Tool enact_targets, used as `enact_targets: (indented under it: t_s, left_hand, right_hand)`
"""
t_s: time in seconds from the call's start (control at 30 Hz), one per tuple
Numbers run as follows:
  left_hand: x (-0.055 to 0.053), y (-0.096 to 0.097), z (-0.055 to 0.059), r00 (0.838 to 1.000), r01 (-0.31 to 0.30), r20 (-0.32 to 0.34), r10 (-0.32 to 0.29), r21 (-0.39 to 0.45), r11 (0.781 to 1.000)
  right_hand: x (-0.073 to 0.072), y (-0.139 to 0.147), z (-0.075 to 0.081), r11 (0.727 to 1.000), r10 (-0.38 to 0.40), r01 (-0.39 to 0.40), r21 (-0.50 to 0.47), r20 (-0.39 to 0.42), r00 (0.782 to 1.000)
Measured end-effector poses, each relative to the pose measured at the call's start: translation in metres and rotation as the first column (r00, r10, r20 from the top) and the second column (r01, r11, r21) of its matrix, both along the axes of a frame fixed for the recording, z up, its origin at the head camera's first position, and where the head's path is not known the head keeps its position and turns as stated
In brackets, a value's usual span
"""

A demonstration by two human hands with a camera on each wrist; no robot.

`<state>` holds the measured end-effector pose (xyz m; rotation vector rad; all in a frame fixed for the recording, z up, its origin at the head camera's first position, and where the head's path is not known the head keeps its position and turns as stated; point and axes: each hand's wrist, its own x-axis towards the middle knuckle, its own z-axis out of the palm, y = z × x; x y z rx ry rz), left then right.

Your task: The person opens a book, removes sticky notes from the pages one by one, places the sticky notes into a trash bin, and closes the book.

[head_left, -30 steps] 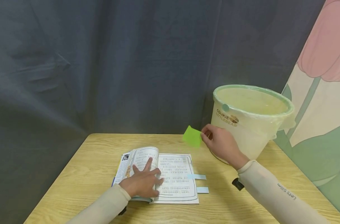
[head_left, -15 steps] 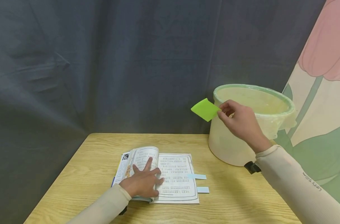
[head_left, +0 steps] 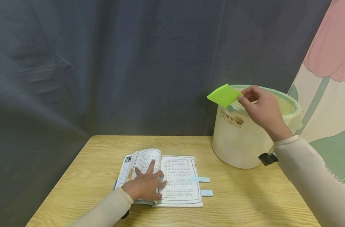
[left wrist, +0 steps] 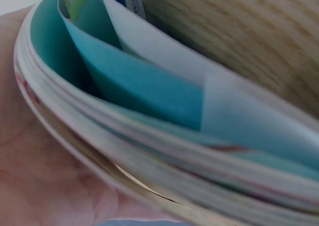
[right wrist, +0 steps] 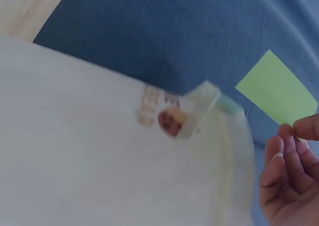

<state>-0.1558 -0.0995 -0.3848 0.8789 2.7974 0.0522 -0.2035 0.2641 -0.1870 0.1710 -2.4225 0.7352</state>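
Observation:
My right hand [head_left: 263,108] pinches a bright green sticky note [head_left: 225,95] by one corner, between thumb and fingertips. The note hangs in the air in front of the rim of a cream bin [head_left: 237,142] with a green edge; in the right wrist view the note [right wrist: 278,89] is beside the bin's rim [right wrist: 234,136]. With fingers spread, my left hand [head_left: 146,186] rests on the left page of an open book [head_left: 179,170]. The left wrist view shows the curved page edges [left wrist: 149,131] close up against the palm. Two pale blue paper strips [head_left: 201,179] stick out from the right page.
The book lies on a wooden table [head_left: 84,176]. A thin clear liner covers the bin's rim, and the bin stands at the table's back right. Behind hangs a dark curtain [head_left: 149,69]. A wall with a tulip picture [head_left: 325,47] is at the right.
My right hand has risen and moved right, carrying the green sticky note from above the table up to the bin's rim. The left hand and the book have stayed put.

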Motion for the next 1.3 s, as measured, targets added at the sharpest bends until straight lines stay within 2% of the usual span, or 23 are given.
enact_targets:
  t_s: [0.17, 0.27, 0.37, 0.5, 0.63, 0.8, 1.0, 1.3]
  left_hand:
    - [0.000, 0.000, 0.000, 1.000, 0.003, -0.007, -0.003, 0.001, 1.000]
    - [0.000, 0.001, -0.001, 1.000, 0.005, -0.007, -0.005, -0.006, 1.000]
    - [0.000, 0.002, -0.002, 1.000, 0.003, -0.007, -0.003, -0.010, 1.000]
    - [0.000, 0.002, -0.003, 1.000, 0.003, -0.008, -0.003, -0.012, 1.000]
    - [-0.001, 0.003, -0.003, 1.000, 0.006, -0.017, -0.007, -0.018, 1.000]
    - [-0.002, 0.003, -0.004, 1.000, 0.008, -0.020, -0.009, -0.020, 1.000]
    - [-0.001, 0.005, -0.004, 1.000, 0.011, -0.018, -0.011, -0.023, 1.000]
    - [-0.003, 0.007, -0.003, 1.000, 0.018, -0.015, -0.019, -0.018, 1.000]
  right_hand:
    - [-0.009, 0.019, 0.007, 0.992, -0.048, 0.048, -0.120, 0.007, 0.999]
    - [-0.014, 0.030, 0.008, 0.977, -0.080, 0.086, -0.194, 0.040, 0.996]
    - [-0.019, 0.040, 0.006, 0.967, -0.119, 0.137, -0.216, 0.095, 0.988]
    - [-0.024, 0.049, 0.001, 0.973, -0.167, 0.185, -0.134, 0.136, 0.976]
    - [-0.025, 0.050, -0.002, 0.979, -0.196, 0.202, -0.037, 0.119, 0.973]
    - [-0.024, 0.048, -0.005, 0.975, -0.222, 0.220, 0.033, 0.098, 0.970]
    - [-0.022, 0.048, -0.006, 0.971, -0.240, 0.235, 0.051, 0.123, 0.963]
    - [-0.020, 0.050, -0.007, 0.974, -0.225, 0.221, 0.045, 0.121, 0.967]
